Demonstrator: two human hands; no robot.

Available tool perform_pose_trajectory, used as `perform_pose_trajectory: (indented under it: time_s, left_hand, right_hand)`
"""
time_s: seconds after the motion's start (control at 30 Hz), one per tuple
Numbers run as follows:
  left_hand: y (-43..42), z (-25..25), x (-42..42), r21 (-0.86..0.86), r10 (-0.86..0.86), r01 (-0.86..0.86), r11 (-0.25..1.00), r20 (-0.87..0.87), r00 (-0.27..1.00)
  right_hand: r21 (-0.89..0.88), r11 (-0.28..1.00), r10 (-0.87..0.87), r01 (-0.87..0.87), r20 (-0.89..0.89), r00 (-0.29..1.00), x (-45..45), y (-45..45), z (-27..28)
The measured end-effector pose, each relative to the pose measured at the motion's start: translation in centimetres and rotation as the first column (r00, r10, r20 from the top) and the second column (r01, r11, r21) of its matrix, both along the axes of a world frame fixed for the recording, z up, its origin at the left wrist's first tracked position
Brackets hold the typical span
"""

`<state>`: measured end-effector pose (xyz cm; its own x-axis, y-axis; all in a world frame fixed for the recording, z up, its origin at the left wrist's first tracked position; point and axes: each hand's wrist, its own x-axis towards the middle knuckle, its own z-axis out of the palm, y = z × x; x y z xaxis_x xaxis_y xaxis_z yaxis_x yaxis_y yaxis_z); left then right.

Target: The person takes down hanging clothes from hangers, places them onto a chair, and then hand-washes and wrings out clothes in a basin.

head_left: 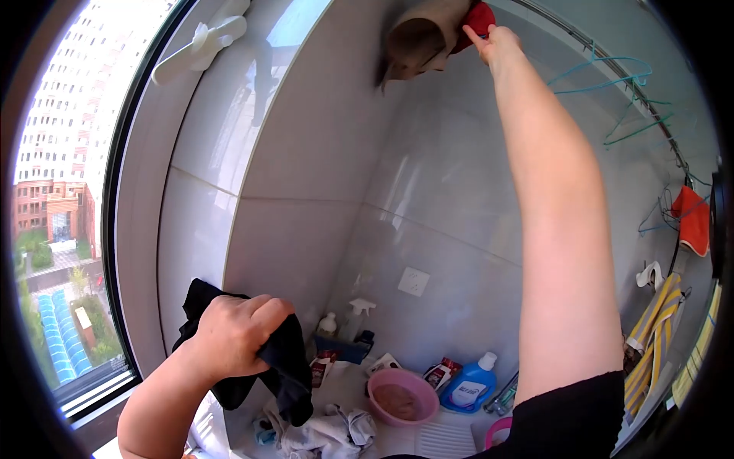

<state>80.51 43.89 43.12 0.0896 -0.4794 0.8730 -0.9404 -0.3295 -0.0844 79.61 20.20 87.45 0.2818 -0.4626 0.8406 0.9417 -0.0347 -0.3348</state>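
Observation:
Black cloth (287, 375) hangs bunched from my left hand (243, 333), whose fingers are wrapped round it, beside the tiled wall edge. High up at the top of the view, my right hand (493, 42) reaches to a red item (478, 23) next to a brown hanging item (420, 38). Some of its fingers are stretched out; whether they grip the red item is unclear. Green and blue hangers (612, 73) hang from the rail (566, 34) to the right of my right hand.
Below are a pink basin (401, 396), a blue detergent bottle (470, 384), a spray bottle (355, 320) and pale crumpled cloths (329, 434). A window (65, 191) is at the left. A striped yellow cloth (654, 336) and a red cloth (692, 220) hang at the right.

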Motion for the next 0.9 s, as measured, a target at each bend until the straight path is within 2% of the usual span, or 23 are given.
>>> perform_pose_trajectory:
  time_s: [0.07,0.17,0.37,0.43,0.57,0.63,0.67,0.7,0.73,0.77,0.83,0.87,0.9]
  left_hand:
    - [0.1,0.1,0.0,0.015,0.009,-0.009,1.000,0.002,1.000]
    - [0.0,-0.1,0.3,0.016,0.017,-0.018,1.000,0.026,1.000]
    - [-0.5,-0.3,0.3,-0.052,0.039,-0.035,0.998,0.091,0.995]
    - [-0.6,-0.3,0.2,-0.070,0.050,-0.042,0.997,0.109,0.993]
    - [-0.7,-0.1,-0.3,-0.070,0.074,-0.068,0.995,0.075,0.994]
    - [-1.0,-0.1,-0.5,-0.151,-0.018,0.015,0.988,-0.017,1.000]
    - [-1.3,0.1,-0.9,-0.211,-0.082,0.070,0.975,-0.051,0.995]
    - [-1.6,0.4,-1.6,-0.321,-0.145,0.095,0.942,-0.136,0.980]
    - [-2.0,1.0,-1.9,-0.419,-0.222,0.149,0.896,-0.129,0.967]
    - [-2.6,1.9,-3.1,-0.545,-0.366,0.208,0.812,-0.199,0.909]
    - [-4.1,4.7,-6.1,-0.578,-0.492,0.357,0.734,-0.090,0.866]
    - [-4.9,6.0,-8.3,-0.553,-0.577,0.432,0.712,-0.112,0.809]
    - [-6.4,7.3,-9.5,-0.518,-0.479,0.400,0.756,-0.020,0.878]
  right_hand:
    - [0.021,0.991,0.127,-0.130,0.117,0.985,0.4,0.0,1.0]
    - [0.006,0.998,0.064,-0.066,0.146,0.987,0.4,0.7,0.7]
    - [0.113,0.994,-0.016,-0.004,0.180,0.983,-2.4,-0.3,-2.0]
    - [0.020,0.999,-0.051,0.048,0.147,0.988,-4.1,-1.6,-2.5]
    - [0.024,0.993,-0.120,0.118,0.095,0.988,-8.5,-4.8,-4.3]
    - [-0.134,0.970,-0.199,0.201,0.025,0.980,-11.1,-6.5,-6.6]
    - [-0.124,0.971,-0.203,0.204,0.024,0.979,-12.1,-7.7,-7.7]
    - [-0.179,0.962,-0.211,0.208,0.001,0.977,-13.1,-8.9,-8.9]
    - [-0.233,0.950,-0.220,0.209,-0.023,0.975,-14.2,-9.9,-10.3]
    - [-0.223,0.952,-0.221,0.210,-0.025,0.975,-15.5,-10.6,-12.5]
    - [-0.417,0.873,-0.287,0.253,-0.021,0.958,-18.0,-11.7,-17.4]
    - [-0.400,0.879,-0.297,0.260,-0.031,0.954,-19.0,-12.1,-20.1]
    - [-0.384,0.884,-0.304,0.267,-0.040,0.952,-19.9,-12.2,-22.8]
